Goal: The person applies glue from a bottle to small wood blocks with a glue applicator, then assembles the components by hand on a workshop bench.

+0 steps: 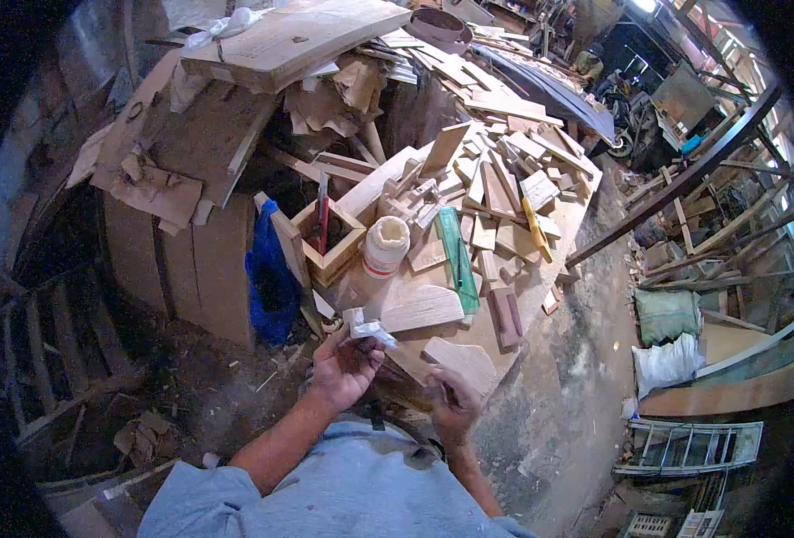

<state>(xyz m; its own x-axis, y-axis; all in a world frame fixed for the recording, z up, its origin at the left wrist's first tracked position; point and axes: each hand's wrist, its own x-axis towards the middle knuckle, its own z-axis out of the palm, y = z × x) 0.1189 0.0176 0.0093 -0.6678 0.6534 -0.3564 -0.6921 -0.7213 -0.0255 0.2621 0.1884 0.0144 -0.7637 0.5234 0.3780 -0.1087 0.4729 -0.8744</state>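
Observation:
My left hand point(347, 372) is closed around a small white item point(372, 332), which looks like a folded packet or paper; blur hides its details. To its right, my right hand point(455, 402) is raised over the near edge of the workbench, its fingers bent together. Whatever it may hold is too small to tell. Just beyond my hands lie a curved pale wood piece point(422, 308) and another flat wood piece point(462, 362). A white tub point(386, 247) with an open top stands behind them.
A wooden box point(332, 244) holds a red-handled tool. Offcuts point(504, 179), a green ruler point(458, 255) and a yellow tool point(536, 229) lie on the workbench point(347, 291). A blue bag point(271, 278) hangs at the left. A person point(588, 61) is far back.

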